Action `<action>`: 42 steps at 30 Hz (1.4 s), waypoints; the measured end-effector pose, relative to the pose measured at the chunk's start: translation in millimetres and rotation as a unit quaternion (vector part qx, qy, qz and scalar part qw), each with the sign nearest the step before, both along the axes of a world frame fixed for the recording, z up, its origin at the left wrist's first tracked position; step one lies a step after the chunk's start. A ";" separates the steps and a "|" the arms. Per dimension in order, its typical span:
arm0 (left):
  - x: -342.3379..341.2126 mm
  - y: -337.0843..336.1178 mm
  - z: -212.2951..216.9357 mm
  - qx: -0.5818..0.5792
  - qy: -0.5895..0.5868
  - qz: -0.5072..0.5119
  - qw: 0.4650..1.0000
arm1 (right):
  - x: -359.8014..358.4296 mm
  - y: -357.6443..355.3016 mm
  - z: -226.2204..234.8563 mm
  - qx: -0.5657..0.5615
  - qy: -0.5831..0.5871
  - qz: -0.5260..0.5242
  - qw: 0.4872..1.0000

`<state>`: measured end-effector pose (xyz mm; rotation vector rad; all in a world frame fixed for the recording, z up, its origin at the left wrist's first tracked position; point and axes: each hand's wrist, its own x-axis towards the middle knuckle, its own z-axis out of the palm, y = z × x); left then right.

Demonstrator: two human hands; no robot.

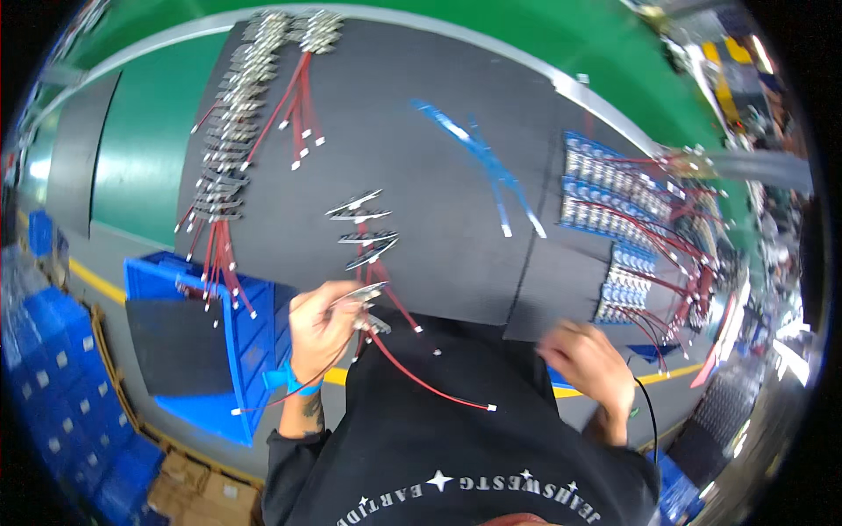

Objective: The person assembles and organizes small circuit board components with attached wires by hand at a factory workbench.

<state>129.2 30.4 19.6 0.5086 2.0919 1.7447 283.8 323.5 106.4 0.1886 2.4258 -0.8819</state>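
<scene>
So L hand (323,317) closed, pinching wired pc (368,290).

The left hand (321,329) pinches a red-wired part (368,291)

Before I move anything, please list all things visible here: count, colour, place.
Mats: several, dark grey, upper half
Table: one, green, under mats
Board rows: two, silver, upper left
Small board group: about four, silver, near centre
Crossed strips: at least two, blue, upper centre
Wired boards: many, blue and silver, right
Leads: many, red, on boards
Crate: one, blue, lower left
Panel: one, black, over crate
Stacked boxes: many, blue, far left
Cardboard boxes: several, brown, lower left
Floor stripe: at least one, yellow, either side
Right background: too blurred
Wristband: one, blue, left wrist
Shirt: one, black, lower centre
Left hand: one, lower centre, gripping another board
Right hand: one, lower right, blurred
</scene>
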 end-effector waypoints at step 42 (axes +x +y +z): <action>24.2 29.2 -19.2 -0.186 0.254 0.270 0.910 | -183.9 -89.3 -78.4 -0.084 0.433 0.097 0.892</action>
